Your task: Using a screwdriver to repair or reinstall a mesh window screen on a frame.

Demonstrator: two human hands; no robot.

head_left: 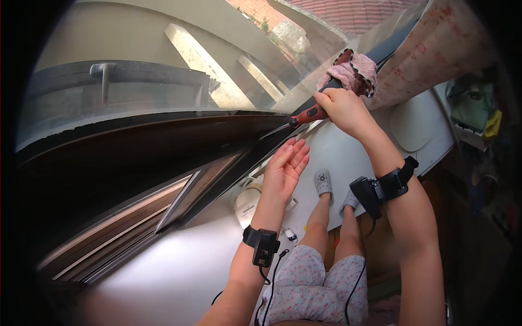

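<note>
My right hand is closed around the handle of a cleaning tool, red and black, pointing up and to the right. A pink cloth with a dark scalloped edge is bunched over the tool's head, close to the glass pane and a dark window frame. Lower and to the left, my left hand is held palm up with its fingers stretched out and nothing in it. It hovers beside the dark window rail; whether it touches the rail I cannot tell.
A patterned curtain hangs at the upper right. Dark window tracks run along the left. I stand in grey clogs on a white surface. A white round container and a small white object are near my legs.
</note>
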